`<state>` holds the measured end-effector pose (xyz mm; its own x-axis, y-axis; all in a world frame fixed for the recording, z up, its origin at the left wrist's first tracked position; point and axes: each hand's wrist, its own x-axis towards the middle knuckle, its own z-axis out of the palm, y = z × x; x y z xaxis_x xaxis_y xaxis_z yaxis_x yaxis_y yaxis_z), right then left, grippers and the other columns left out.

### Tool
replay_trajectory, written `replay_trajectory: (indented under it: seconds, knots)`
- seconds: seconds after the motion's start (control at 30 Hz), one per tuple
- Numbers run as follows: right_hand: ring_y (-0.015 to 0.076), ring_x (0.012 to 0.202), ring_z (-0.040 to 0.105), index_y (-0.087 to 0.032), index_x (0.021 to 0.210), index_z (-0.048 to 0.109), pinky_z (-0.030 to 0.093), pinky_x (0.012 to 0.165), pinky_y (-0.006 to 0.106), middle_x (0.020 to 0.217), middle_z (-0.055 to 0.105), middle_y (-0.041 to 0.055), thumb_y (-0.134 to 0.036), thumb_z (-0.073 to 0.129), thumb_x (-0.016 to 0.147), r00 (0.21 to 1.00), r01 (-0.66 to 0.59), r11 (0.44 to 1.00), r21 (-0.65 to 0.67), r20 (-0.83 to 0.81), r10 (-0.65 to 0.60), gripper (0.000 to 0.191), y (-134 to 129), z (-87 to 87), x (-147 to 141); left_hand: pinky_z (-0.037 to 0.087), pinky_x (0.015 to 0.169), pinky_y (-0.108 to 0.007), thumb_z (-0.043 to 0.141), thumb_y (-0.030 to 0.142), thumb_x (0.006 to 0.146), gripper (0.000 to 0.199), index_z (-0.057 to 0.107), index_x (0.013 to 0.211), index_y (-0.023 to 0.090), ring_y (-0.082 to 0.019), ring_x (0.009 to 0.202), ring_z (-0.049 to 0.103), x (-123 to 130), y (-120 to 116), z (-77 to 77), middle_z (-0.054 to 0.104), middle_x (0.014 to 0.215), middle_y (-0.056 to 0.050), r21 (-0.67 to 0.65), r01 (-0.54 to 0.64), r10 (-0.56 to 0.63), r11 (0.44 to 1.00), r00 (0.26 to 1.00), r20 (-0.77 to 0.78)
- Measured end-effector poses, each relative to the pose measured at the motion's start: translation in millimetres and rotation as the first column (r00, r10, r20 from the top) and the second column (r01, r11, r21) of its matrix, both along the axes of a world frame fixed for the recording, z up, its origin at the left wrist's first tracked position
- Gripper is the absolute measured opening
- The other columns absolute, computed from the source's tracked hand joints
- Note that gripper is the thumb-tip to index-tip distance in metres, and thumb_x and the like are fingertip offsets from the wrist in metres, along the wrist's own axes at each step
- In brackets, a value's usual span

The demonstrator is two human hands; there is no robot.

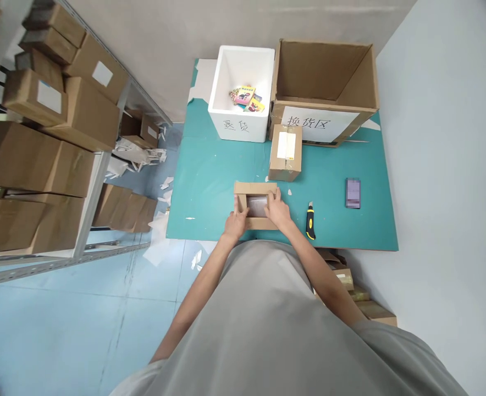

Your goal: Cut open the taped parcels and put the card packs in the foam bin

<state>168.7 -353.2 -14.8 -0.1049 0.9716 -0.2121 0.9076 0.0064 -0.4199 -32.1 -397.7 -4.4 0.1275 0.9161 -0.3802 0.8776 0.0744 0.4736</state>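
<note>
A small cardboard box lies near the table's front edge with its flaps spread open. Inside it shows something greyish and shiny, perhaps in clear wrap; I cannot make out its kind. My left hand holds the box's left side, thumb at the opening and fingers along the flap. On the opposite side, my right hand grips the right edge, its fingers partly hiding that flap. A black and yellow utility knife rests on the table to the right of my right hand, apart from it.
Behind stand a taped carton, a white foam bin with small colourful packets, and a large open carton. A phone lies right on the green table. Shelves of boxes stand left; paper scraps litter the floor.
</note>
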Motion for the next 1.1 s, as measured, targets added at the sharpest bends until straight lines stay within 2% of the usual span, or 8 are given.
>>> replay_trajectory:
  seconds: [0.13, 0.27, 0.37, 0.47, 0.63, 0.73, 0.87, 1.1]
  knots:
    - [0.0377, 0.124, 0.070, -0.020, 0.164, 0.044, 0.059, 0.103, 0.050, 0.160, 0.054, 0.0220, -0.028, 0.045, 0.107, 0.987, 0.091, 0.994, 0.063, -0.139, -0.082, 0.058, -8.2, -3.6, 35.7, 0.050, 0.113, -0.066, 0.082, 0.024, 0.089, 0.061, 0.058, 0.145, 0.020, -0.053, 0.153, 0.045, -18.6, -13.8, 9.2, -0.005, 0.183, -0.023, 0.201, -0.026, 0.016, 0.979, 0.999, 0.050]
    - [0.0386, 0.131, 0.061, -0.015, 0.160, 0.049, 0.055, 0.107, 0.053, 0.148, 0.059, 0.0225, -0.030, 0.050, 0.105, 0.965, 0.228, 0.957, 0.179, -0.174, -0.197, 0.056, -25.7, -9.3, 56.8, 0.025, 0.128, -0.072, 0.084, 0.028, 0.087, 0.053, 0.062, 0.132, 0.012, -0.053, 0.167, 0.005, -34.0, -23.2, 12.0, 0.011, 0.180, -0.029, 0.329, -0.082, 0.082, 0.941, 0.997, 0.012]
    - [0.0366, 0.124, 0.059, -0.018, 0.132, 0.071, 0.052, 0.108, 0.053, 0.130, 0.066, 0.0196, -0.026, 0.047, 0.107, 0.985, 0.125, 0.971, 0.205, -0.142, -0.096, 0.036, -27.9, -13.7, 55.2, 0.026, 0.125, -0.074, 0.078, 0.021, 0.088, 0.039, 0.067, 0.124, 0.012, -0.053, 0.162, 0.026, -29.5, -19.2, 8.8, 0.038, 0.169, -0.031, 0.290, -0.017, 0.032, 0.957, 0.998, -0.048]
    - [0.0340, 0.118, 0.059, -0.019, 0.116, 0.077, 0.053, 0.106, 0.048, 0.117, 0.071, 0.0169, -0.021, 0.043, 0.109, 0.993, -0.032, 0.986, 0.165, -0.109, 0.051, 0.035, -20.0, -16.6, 45.2, 0.038, 0.121, -0.065, 0.063, 0.011, 0.093, 0.031, 0.069, 0.124, 0.013, -0.045, 0.148, 0.049, -10.5, -4.4, 3.9, 0.058, 0.153, -0.026, 0.222, 0.146, -0.131, 0.964, 0.988, -0.079]
    - [0.0323, 0.122, 0.059, -0.015, 0.130, 0.074, 0.052, 0.108, 0.046, 0.120, 0.072, 0.0168, -0.014, 0.039, 0.107, 0.991, -0.041, 0.983, 0.180, -0.116, 0.062, 0.042, -11.4, -15.1, 34.1, 0.041, 0.123, -0.051, 0.059, 0.006, 0.090, 0.061, 0.051, 0.151, 0.008, -0.038, 0.151, 0.046, 30.8, 37.2, -6.7, 0.046, 0.165, -0.026, 0.130, 0.269, -0.257, 0.954, 0.961, -0.103]
    - [0.0346, 0.133, 0.055, -0.015, 0.135, 0.072, 0.048, 0.115, 0.050, 0.134, 0.068, 0.0190, -0.016, 0.045, 0.105, 0.993, 0.002, 0.978, 0.210, -0.116, 0.023, 0.041, -15.6, -10.6, 34.0, 0.044, 0.120, -0.048, 0.064, 0.007, 0.087, 0.066, 0.050, 0.151, 0.011, -0.036, 0.146, 0.053, 45.0, 55.8, -15.1, 0.056, 0.156, -0.024, 0.087, 0.301, -0.292, 0.950, 0.951, -0.103]
    - [0.0408, 0.152, 0.041, -0.015, 0.137, 0.070, 0.046, 0.119, 0.058, 0.159, 0.051, 0.0231, -0.019, 0.054, 0.101, 0.995, 0.048, 0.976, 0.213, -0.093, -0.029, 0.040, -26.7, -12.3, 33.8, 0.048, 0.115, -0.046, 0.066, 0.006, 0.084, 0.065, 0.052, 0.148, 0.009, -0.036, 0.140, 0.058, 52.7, 59.2, -26.5, 0.065, 0.145, -0.025, 0.034, 0.322, -0.317, 0.946, 0.941, -0.116]
    - [0.0360, 0.154, 0.045, -0.022, 0.144, 0.065, 0.051, 0.117, 0.057, 0.164, 0.049, 0.0191, -0.008, 0.049, 0.095, 0.995, 0.030, 0.968, 0.248, -0.103, -0.005, 0.054, -32.0, -35.4, 31.5, 0.053, 0.106, -0.044, 0.061, 0.005, 0.087, 0.062, 0.055, 0.148, 0.009, -0.034, 0.127, 0.068, 58.8, 55.7, -31.2, 0.072, 0.131, -0.024, -0.029, 0.297, -0.297, 0.954, 0.940, -0.167]
